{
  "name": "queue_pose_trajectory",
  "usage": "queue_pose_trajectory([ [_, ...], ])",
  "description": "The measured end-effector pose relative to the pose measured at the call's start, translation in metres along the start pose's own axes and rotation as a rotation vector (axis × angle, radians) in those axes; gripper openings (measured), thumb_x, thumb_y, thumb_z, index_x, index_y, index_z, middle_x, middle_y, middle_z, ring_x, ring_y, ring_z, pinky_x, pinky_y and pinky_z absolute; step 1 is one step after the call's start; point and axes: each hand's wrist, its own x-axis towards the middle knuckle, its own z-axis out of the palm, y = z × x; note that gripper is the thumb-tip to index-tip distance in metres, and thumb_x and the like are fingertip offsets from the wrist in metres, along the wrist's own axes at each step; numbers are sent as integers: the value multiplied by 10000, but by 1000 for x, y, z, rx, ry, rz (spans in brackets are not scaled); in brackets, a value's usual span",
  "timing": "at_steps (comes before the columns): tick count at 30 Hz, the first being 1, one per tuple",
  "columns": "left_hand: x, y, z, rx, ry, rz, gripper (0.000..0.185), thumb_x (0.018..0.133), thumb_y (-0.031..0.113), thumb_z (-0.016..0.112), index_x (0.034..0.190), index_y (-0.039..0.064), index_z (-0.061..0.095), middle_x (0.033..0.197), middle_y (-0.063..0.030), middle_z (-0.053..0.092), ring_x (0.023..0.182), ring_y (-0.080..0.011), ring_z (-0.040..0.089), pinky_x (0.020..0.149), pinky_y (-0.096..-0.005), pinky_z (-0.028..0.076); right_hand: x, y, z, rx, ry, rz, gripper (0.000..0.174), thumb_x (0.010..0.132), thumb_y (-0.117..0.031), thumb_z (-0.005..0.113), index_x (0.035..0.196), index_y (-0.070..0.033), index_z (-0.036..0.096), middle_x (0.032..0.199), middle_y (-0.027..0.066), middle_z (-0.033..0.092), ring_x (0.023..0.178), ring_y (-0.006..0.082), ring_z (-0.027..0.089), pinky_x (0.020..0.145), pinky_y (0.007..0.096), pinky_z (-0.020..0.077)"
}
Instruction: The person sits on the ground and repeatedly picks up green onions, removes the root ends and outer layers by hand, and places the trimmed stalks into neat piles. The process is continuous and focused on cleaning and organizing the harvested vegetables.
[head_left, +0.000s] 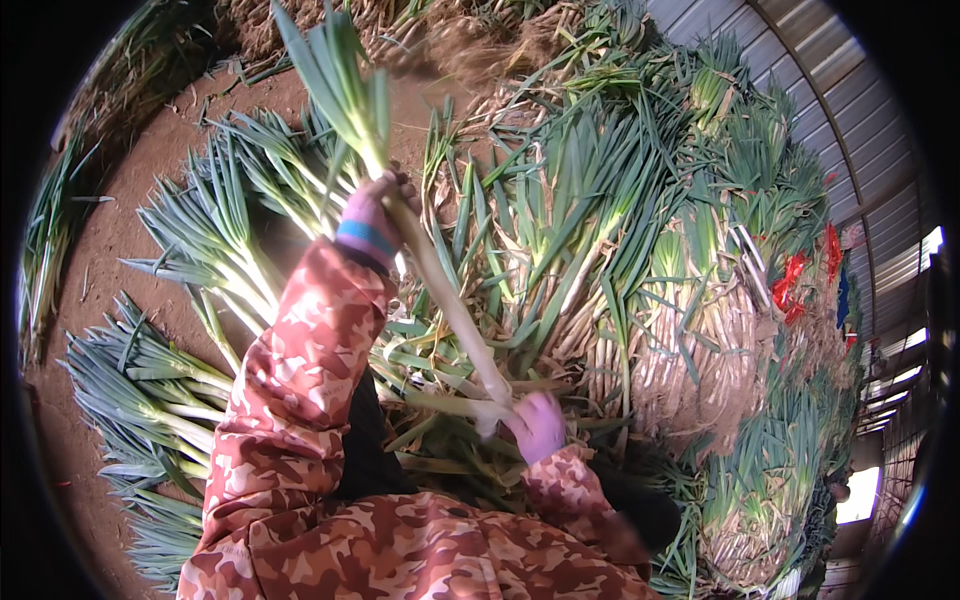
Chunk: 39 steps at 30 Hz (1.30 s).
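A long green onion or leek (450, 300) slants across the middle, green leaves up and pale lower end down to the right. My left hand (379, 214), in a purple glove with a blue cuff band, grips its stalk just below the leaves. At the lower end my right hand (540, 427), gloved in the same colour and slightly blurred, pinches a loose outer leaf (450, 403) hanging off the stalk. Whether it also touches the stalk itself is hard to tell. Beneath the stalk lie stripped leaves (435, 442) in a loose heap.
Clean white-stemmed stalks (202, 262) lie in groups on the dirt floor (112, 232) to the left. Untrimmed stalks with earthy roots (585, 322) are piled at the right. Red plastic (789, 289) shows farther right, near a corrugated metal wall (810, 82).
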Motion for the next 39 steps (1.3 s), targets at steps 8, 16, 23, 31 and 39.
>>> queue_pose_trajectory([
  [8, -15, 4, 7, 57, -106, -125, 96, 901, 151, 590, 936, 108, 511, 666, 50, 425, 512, -56, 391, 432, -204, 361, -14, 40, -20, 132, -118, 522, 308, 805, -106, 630, 1107, -56, 605, 1110, 169, 618, 1000, 277, 624, 802, 345, 524],
  [16, -24, -24, 10, 51, -426, -155, 210, 853, 158, 642, 957, 68, 482, 764, -5, 453, 616, -118, 460, 540, -274, 441, 133, -99, -10, 760, 12, 275, 294, 755, -18, 727, 969, 26, 530, 850, 91, 624, 759, 146, 615, 674, 258, 523],
  [23, -27, -16, 3, 112, -345, -230, 139, 876, 181, 612, 931, 115, 502, 700, 54, 407, 578, -82, 401, 509, -242, 374, 127, -106, 6, 775, 237, 263, 71, 843, -40, 619, 820, 5, 569, 746, 31, 602, 679, 88, 572, 604, 241, 453],
  [31, -37, -26, 10, 182, -364, -171, 209, 845, 229, 652, 868, 99, 490, 665, 27, 415, 567, -106, 442, 509, -275, 408, 119, -75, 40, 454, 347, 265, 81, 842, -91, 585, 888, -27, 600, 750, 164, 626, 685, 308, 629, 611, 368, 468],
  [39, -42, -16, 12, 243, -509, -154, 332, 799, 275, 700, 983, 97, 488, 689, 35, 387, 483, -78, 367, 440, -261, 350, 103, -2, 54, 2223, 73, 720, 163, 924, -191, 533, 1066, -119, 564, 734, 41, 566, 597, 116, 501, 466, 213, 404],
])
